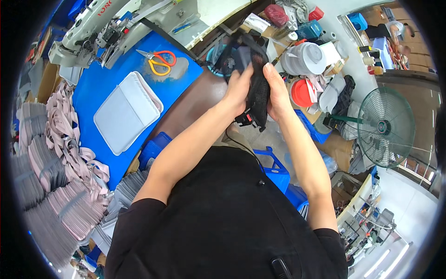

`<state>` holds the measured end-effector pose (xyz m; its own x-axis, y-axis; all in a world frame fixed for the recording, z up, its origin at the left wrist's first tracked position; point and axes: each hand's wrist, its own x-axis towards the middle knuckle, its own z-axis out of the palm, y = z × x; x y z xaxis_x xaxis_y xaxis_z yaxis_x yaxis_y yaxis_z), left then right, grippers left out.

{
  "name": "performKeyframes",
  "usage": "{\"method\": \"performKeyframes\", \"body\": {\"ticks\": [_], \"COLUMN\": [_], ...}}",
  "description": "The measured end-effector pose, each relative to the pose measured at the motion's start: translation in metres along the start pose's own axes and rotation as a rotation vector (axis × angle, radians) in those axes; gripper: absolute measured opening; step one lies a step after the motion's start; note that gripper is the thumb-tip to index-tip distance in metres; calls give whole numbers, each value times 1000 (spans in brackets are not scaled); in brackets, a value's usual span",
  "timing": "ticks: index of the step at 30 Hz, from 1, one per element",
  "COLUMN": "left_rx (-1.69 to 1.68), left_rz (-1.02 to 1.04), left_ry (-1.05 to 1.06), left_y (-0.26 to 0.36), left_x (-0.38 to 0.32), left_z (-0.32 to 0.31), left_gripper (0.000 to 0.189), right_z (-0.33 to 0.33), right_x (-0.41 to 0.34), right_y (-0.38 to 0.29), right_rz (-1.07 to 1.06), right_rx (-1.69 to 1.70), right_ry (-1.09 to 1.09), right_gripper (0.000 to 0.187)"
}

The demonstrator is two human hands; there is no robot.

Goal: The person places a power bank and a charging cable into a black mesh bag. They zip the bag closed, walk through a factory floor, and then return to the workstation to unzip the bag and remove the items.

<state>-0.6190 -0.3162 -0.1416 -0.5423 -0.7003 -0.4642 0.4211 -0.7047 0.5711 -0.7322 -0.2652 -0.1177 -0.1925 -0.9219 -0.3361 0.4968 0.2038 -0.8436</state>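
Both my hands hold a black mesh item in front of me, its upper part blurred and its exact kind unclear. My left hand grips its left side. My right hand presses against its right side, thumb up. A black cable hangs below it, close to a small black and red part. On the blue tabletop to the left lie a grey fabric pouch and scissors with orange and yellow handles.
An industrial sewing machine stands at the upper left. Stacked grey and pink fabric pieces and pink strips line the left. To the right are a white plastic tub, a green fan and a blue stool. Another person is far off, upper right.
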Motion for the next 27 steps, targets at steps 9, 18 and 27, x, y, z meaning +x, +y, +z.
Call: {"method": "performKeyframes", "body": {"ticks": [9, 18, 27], "left_rx": [380, 1161, 1133], "left_rz": [405, 259, -160], "left_ry": [-119, -311, -376], "left_y": [24, -105, -145], "left_x": [-31, 3, 43], "left_z": [-3, -175, -177], "left_gripper": [42, 80, 65], "right_z": [-25, -33, -50], "right_x": [4, -9, -1], "right_y": [-7, 7, 8], "right_rz": [-38, 84, 59], "right_rx": [115, 355, 348], "right_ry": [156, 180, 150], "right_gripper": [89, 34, 41]}}
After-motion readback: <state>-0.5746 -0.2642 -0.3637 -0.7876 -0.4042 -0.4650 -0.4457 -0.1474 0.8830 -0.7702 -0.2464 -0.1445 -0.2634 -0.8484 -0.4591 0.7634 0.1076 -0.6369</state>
